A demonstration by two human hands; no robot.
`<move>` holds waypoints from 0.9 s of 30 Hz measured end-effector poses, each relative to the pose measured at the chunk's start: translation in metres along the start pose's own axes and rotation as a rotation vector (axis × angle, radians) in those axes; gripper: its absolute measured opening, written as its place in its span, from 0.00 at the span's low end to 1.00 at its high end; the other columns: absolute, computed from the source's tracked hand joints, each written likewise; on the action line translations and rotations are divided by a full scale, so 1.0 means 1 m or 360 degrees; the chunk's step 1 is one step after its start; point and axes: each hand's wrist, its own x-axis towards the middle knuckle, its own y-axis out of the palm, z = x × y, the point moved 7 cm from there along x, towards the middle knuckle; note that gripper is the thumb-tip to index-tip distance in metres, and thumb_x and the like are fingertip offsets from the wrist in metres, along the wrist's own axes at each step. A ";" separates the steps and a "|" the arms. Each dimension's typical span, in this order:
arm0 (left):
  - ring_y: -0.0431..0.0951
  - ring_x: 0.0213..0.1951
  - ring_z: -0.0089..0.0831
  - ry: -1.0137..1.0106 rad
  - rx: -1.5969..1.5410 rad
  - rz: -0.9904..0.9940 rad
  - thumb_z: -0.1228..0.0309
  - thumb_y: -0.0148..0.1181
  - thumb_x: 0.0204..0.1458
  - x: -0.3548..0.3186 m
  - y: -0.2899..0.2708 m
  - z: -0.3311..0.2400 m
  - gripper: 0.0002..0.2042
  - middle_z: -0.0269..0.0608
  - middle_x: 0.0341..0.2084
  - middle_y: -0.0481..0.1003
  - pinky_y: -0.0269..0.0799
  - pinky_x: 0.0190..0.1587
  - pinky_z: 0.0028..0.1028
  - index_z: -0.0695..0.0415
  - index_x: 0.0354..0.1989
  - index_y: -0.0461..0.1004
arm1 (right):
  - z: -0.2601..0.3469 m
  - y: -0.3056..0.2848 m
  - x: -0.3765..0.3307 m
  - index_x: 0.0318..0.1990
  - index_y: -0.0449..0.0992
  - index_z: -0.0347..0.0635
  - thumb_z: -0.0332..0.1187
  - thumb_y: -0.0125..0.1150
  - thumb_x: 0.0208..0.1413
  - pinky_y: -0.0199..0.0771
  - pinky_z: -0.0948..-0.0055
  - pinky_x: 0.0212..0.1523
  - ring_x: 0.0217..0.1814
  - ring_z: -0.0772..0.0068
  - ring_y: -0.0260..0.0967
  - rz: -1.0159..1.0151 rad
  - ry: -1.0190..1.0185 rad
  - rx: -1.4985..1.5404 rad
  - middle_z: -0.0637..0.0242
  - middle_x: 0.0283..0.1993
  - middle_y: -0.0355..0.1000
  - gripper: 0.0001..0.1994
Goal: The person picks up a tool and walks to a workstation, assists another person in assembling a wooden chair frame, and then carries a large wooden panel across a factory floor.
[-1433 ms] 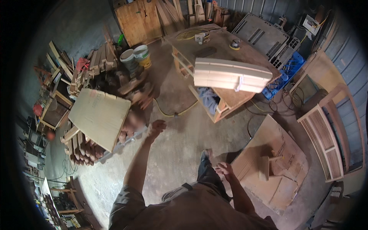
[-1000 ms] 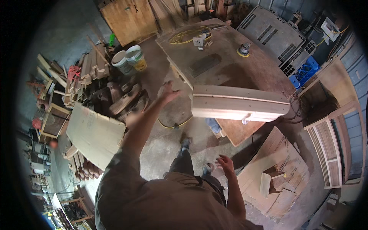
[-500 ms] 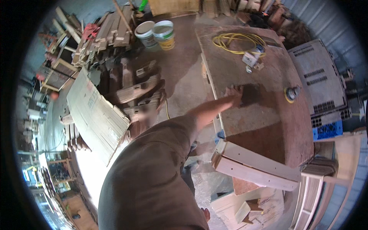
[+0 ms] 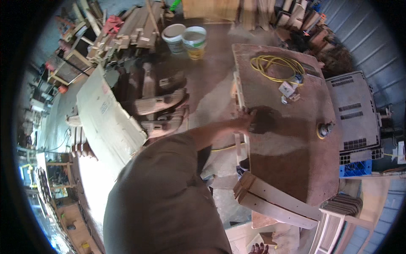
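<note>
My left arm in a dark sleeve stretches over to a brown, dusty work table. My left hand is at the table's left edge, its fingers apart over the top and partly in shadow, with no object visible in it. At the lower edge of the picture, fingertips of my right hand show spread, beside a wood offcut. Two long pale wooden pieces lie side by side across the table's near end. A small round sander stands at the table's right side.
A coiled yellow cord and a small white box lie on the table's far part. Left of it are curved wooden parts, a large cardboard sheet and two buckets. A grey panel and blue crate stand right.
My left hand has drawn back toward the table's left edge. More fingers of my right hand show at the bottom, farther right. The view has shifted, moving the table lower in the picture.
</note>
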 end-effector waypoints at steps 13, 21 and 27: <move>0.62 0.60 0.56 0.0446 -0.0482 0.0248 0.57 0.75 0.26 0.077 -0.140 0.155 0.54 0.60 0.58 0.62 0.64 0.59 0.49 0.56 0.68 0.53 | 0.193 0.564 -0.121 0.57 0.67 0.32 0.28 0.60 0.54 0.77 0.73 0.43 0.43 0.68 0.73 0.0122 -0.1149 -0.0496 0.58 0.47 0.74 0.23; 0.61 0.61 0.56 -0.0257 -0.0571 -0.0292 0.59 0.78 0.23 0.105 -0.284 0.353 0.57 0.55 0.59 0.63 0.58 0.64 0.49 0.55 0.69 0.52 | 0.226 0.864 -0.045 0.57 0.70 0.37 0.24 0.63 0.53 0.75 0.75 0.46 0.46 0.73 0.73 0.0596 -0.1324 -0.1298 0.63 0.48 0.75 0.22; 0.61 0.62 0.52 -0.1151 -0.0350 -0.0677 0.58 0.77 0.26 0.114 -0.349 0.531 0.56 0.52 0.60 0.63 0.59 0.64 0.49 0.52 0.69 0.50 | 0.180 1.034 0.049 0.56 0.71 0.37 0.26 0.68 0.50 0.73 0.77 0.42 0.42 0.76 0.73 0.1334 -0.1054 -0.0962 0.62 0.48 0.75 0.24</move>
